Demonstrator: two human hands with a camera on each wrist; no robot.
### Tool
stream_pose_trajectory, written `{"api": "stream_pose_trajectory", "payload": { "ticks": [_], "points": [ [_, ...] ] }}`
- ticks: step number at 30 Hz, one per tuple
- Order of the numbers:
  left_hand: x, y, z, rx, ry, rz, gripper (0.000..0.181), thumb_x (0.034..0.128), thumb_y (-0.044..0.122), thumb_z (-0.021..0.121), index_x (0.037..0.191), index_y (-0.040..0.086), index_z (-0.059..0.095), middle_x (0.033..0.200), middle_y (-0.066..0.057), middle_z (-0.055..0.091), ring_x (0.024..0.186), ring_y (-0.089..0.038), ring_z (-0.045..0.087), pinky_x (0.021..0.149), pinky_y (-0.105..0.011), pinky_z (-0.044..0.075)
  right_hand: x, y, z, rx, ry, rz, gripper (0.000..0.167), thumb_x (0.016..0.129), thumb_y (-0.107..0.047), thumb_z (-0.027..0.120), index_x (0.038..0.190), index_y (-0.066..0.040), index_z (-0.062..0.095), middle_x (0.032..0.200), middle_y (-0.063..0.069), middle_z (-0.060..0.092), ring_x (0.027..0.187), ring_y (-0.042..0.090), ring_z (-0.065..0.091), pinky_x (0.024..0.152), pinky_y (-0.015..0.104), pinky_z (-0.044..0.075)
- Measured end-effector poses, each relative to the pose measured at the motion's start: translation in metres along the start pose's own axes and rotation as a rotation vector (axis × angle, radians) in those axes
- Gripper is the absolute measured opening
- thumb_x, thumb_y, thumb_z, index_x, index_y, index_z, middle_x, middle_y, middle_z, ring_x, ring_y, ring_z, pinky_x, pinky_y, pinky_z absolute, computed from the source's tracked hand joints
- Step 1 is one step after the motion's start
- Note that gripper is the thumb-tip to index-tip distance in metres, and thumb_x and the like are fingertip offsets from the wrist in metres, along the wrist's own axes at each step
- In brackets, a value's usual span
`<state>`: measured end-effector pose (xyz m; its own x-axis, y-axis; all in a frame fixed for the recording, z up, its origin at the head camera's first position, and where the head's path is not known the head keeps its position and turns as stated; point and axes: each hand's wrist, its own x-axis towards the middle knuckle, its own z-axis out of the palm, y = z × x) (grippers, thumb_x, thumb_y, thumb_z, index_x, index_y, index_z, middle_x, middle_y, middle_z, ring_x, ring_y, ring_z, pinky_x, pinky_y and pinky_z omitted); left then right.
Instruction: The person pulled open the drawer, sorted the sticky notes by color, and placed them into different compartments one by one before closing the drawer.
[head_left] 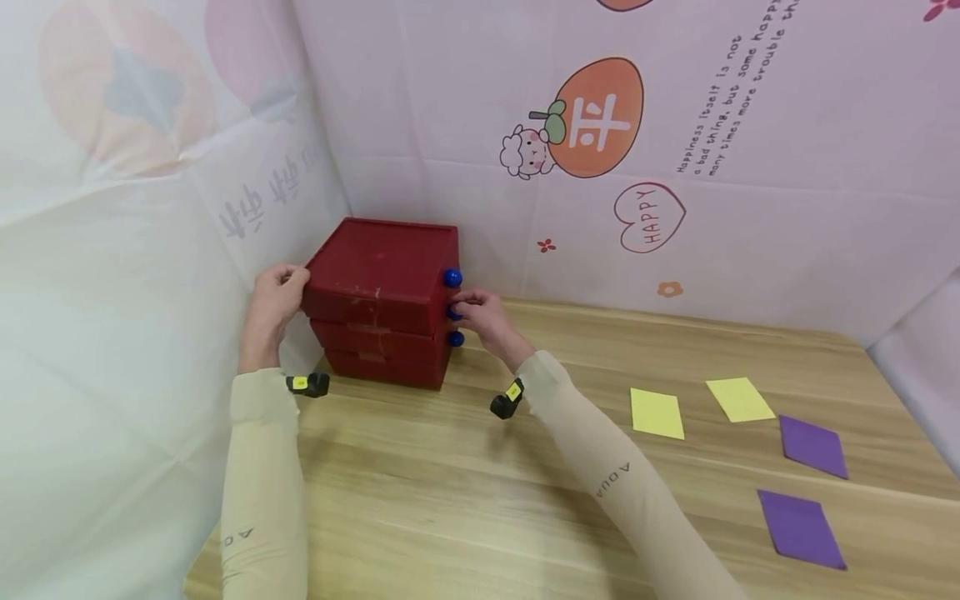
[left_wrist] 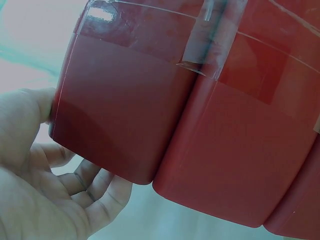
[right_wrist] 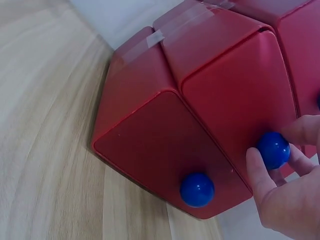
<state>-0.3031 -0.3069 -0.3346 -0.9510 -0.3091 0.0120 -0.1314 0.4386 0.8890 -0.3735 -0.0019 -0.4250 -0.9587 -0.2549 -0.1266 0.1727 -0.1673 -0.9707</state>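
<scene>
Knob [right_wrist: 274,151], mid blue one on red 3-drawer unit [head_left: 380,340], sits pinched in your R grip [head_left: 486,320], w/ your L grip [head_left: 273,302] holding top tier [head_left: 382,260] at opp. end.

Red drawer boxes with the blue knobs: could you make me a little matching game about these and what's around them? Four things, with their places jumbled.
Things:
1. Left hand
2. Right hand
3. Yellow papers
4. Lowest blue knob

Places:
A. On the table, near the purple papers
B. On the bottom red box, untouched
C. At the left end of the top red box
D. With fingers around the middle blue knob

Right pairs: 1-C, 2-D, 3-A, 4-B
</scene>
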Motion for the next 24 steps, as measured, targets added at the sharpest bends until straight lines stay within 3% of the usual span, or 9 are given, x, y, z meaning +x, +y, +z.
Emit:
{"api": "stream_pose_trajectory", "payload": {
  "ticks": [7, 18, 24],
  "points": [
    [0.001, -0.001, 0.001, -0.009, 0.005, 0.009, 0.040, 0.0972, 0.032, 0.042, 0.119, 0.003, 0.057, 0.106, -0.002, 0.052, 0.090, -0.014, 0.049, 0.074, -0.025, 0.045, -0.003, 0.001, -0.010, 0.007, -0.009, -0.018, 0.026, 0.095, 0.002, 0.054, 0.119, 0.011, 0.056, 0.108, 0.013, 0.057, 0.086, 0.019, 0.064, 0.103, 0.049, 0.047],
    [0.000, -0.002, 0.001, -0.014, 0.010, 0.016, 0.036, 0.0968, 0.030, 0.043, 0.116, 0.003, 0.058, 0.100, 0.000, 0.052, 0.084, -0.011, 0.050, 0.069, -0.023, 0.046, -0.009, 0.007, -0.029, 0.063, 0.023, -0.036, 0.026, 0.094, 0.005, 0.052, 0.119, 0.012, 0.055, 0.104, 0.009, 0.057, 0.087, 0.016, 0.064, 0.104, 0.051, 0.045],
    [0.000, -0.002, 0.000, -0.022, 0.011, 0.011, 0.037, 0.0971, 0.031, 0.042, 0.117, 0.003, 0.057, 0.101, 0.000, 0.052, 0.083, -0.012, 0.051, 0.068, -0.022, 0.046, -0.015, 0.006, -0.041, 0.060, 0.032, -0.039, 0.026, 0.095, 0.005, 0.053, 0.120, 0.011, 0.055, 0.103, 0.008, 0.058, 0.088, 0.015, 0.065, 0.097, 0.042, 0.053]
  ]
}}
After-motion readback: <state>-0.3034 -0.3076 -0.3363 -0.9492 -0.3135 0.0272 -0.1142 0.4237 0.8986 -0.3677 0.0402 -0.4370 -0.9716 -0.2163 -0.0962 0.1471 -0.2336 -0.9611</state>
